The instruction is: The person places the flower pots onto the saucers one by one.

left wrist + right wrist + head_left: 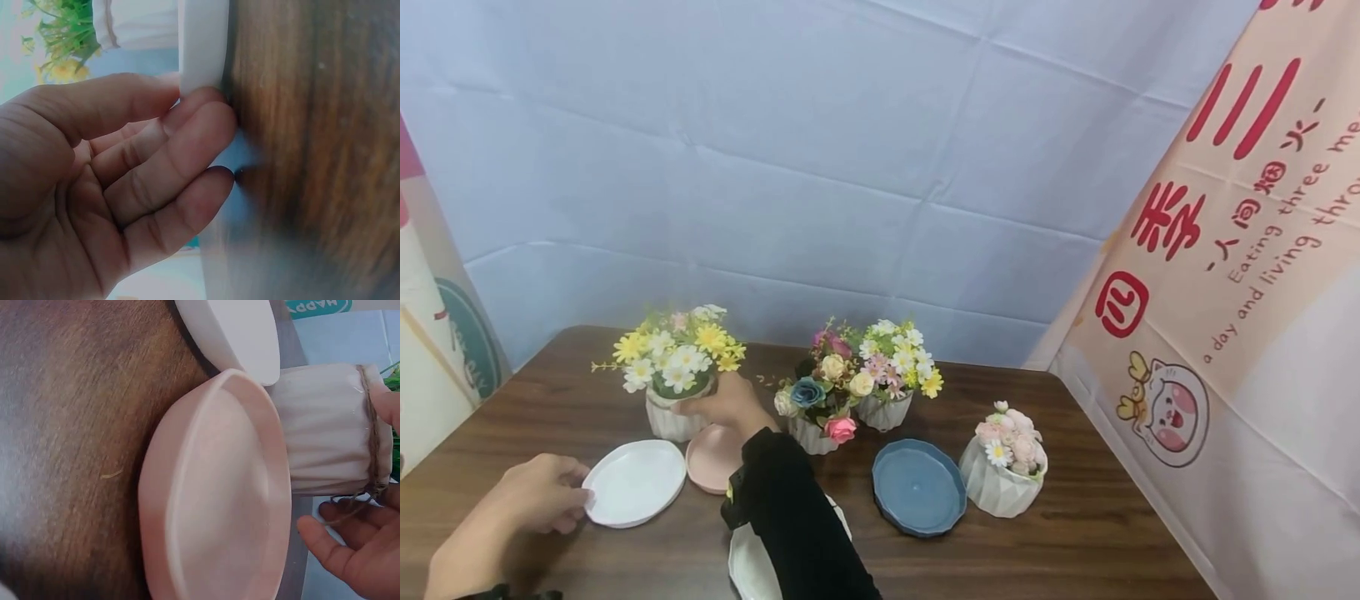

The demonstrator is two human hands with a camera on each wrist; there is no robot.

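Note:
My left hand (546, 492) pinches the edge of a round white plate (635, 483) between thumb and fingertips. In the left wrist view, the thumb sits on the rim of the plate (203, 44), with the lower fingertips close to the tabletop. My right hand (735, 404) grips the upper part of a white ribbed flowerpot (673, 417) filled with yellow and white daisies (681, 350). The right wrist view shows twine (374, 431) tied round the pot, the thumb near its rim. A pink saucer (709, 458) lies just in front, partly under my right wrist.
Two potted bouquets (820, 392) (895, 367) stand at the back middle. A blue saucer (919, 487) lies beside a white faceted pot (1003, 479) of pink flowers. Another white plate (752, 567) is partly hidden under my right sleeve. Behind the brown table hangs a pale cloth (850, 167).

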